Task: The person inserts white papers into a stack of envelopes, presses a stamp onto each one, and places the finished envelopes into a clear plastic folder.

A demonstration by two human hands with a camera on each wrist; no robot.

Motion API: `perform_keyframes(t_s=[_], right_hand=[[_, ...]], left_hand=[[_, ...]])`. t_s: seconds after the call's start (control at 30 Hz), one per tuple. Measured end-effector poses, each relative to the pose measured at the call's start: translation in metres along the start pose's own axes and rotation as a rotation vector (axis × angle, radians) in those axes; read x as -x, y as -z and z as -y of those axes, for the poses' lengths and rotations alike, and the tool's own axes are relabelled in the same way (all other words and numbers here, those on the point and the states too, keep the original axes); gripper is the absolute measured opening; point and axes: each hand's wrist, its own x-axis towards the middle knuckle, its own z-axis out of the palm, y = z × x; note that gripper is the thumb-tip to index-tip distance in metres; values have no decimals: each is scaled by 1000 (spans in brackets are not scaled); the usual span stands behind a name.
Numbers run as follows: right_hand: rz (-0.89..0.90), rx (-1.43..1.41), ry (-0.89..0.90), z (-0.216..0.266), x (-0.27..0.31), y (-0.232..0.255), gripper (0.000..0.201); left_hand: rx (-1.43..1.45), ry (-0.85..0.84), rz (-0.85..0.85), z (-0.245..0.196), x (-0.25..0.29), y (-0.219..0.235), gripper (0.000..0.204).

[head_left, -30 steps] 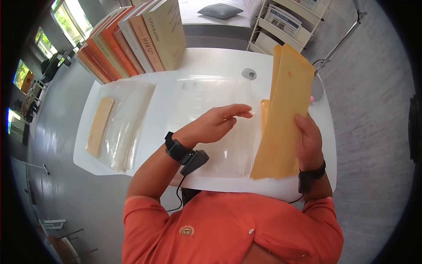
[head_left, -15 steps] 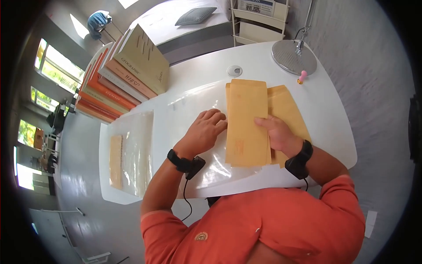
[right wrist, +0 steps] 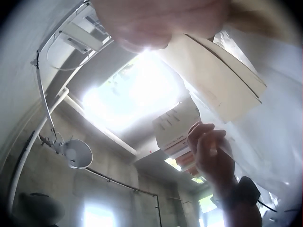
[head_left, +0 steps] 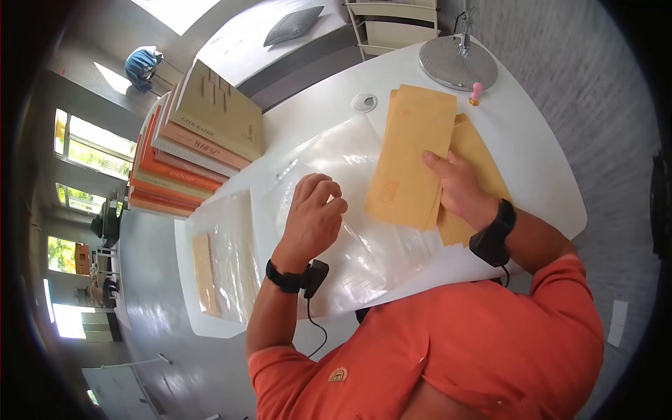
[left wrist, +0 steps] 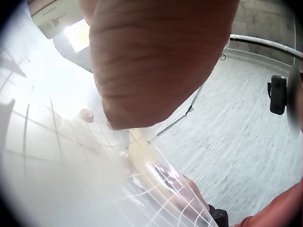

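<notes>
The left hand (head_left: 313,218), fingers curled, pinches the edge of a clear plastic bag (head_left: 364,245) in the middle of the table. In the left wrist view the raised, shiny plastic (left wrist: 161,184) spreads below that hand. The right hand (head_left: 462,185) grips tan paper envelopes (head_left: 413,154), its thumb on top; its other fingers are mostly hidden. Another part of the envelope bundle (head_left: 483,157) fans out to the right beneath this hand. From the right wrist camera, the envelopes (right wrist: 218,80) stand out beyond the right hand, with the left hand (right wrist: 210,153) farther off.
Upright books (head_left: 210,126) stand at the table's back left. Nearer the left edge lie more clear bags (head_left: 234,252) with a narrow tan piece (head_left: 204,273). A round lamp base (head_left: 458,63) and a small pink object (head_left: 476,92) are at the back right.
The left hand has moved away from the envelopes and curled its fingers on the bag's edge. The bag has shifted and lifted. The right hand has tilted the envelopes; the head view has turned.
</notes>
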Motion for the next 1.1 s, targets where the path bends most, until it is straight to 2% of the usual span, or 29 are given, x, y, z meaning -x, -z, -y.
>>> perform_keyframes(t_s=[0.07,0.13,0.17,0.23,0.27,0.33,0.37,0.43,0.47,0.53,0.6,0.67,0.7,0.77,0.83,0.87,0.9,0.97,1.0,1.07,1.1], right_hand=[[17,64,44,0,0,-1,37],[187,292,-21,-1,4,-2,36],[186,292,-20,0,5,-5,36],[225,514,-271,6,7,-14,35],[224,520,-267,11,8,-20,35],[317,667,-442,19,6,-31,34],[318,676,-441,17,2,-30,34],[321,558,-563,4,-9,-24,33],[326,564,-564,-2,-13,-21,33],[435,400,-571,-10,-17,-19,35],[463,372,-571,-1,-9,-29,37],[537,327,-540,9,-4,-38,44],[548,325,-553,11,-3,-41,44],[627,434,-427,14,-2,-50,44],[675,469,-413,11,-2,-62,43],[702,490,-372,9,-2,-67,41],[716,506,-390,4,-7,-63,41],[917,757,-172,-9,-20,-48,46],[927,772,-183,-9,-16,-54,46],[720,840,-427,-8,-3,-77,45],[724,857,-432,3,3,-90,45]], left_hand=[[-15,-6,-28,-4,-5,0,20],[-27,-14,-51,-8,-11,1,23],[-46,0,-63,-11,-15,0,22],[-64,9,-81,-17,-24,-1,22],[-39,2,-91,-22,-30,-3,22],[3,-18,-56,-27,-38,-4,25],[2,-16,-65,-32,-44,-6,25],[76,-29,-108,-44,-52,-6,34],[58,0,-117,-48,-52,4,46],[-44,198,-238,-41,-30,29,58],[29,447,-426,-13,28,50,71],[398,956,-508,-7,86,59,71],[664,1045,-555,-7,111,51,70],[1372,893,-462,-19,135,38,64],[1589,936,-483,-41,132,23,55],[1751,837,-510,-48,125,18,45],[1755,838,-541,-55,118,12,45],[1827,740,-653,-66,101,2,39],[1784,724,-711,-72,94,-2,36],[1730,719,-727,-73,88,-12,35],[1671,720,-719,-72,87,-15,35]])
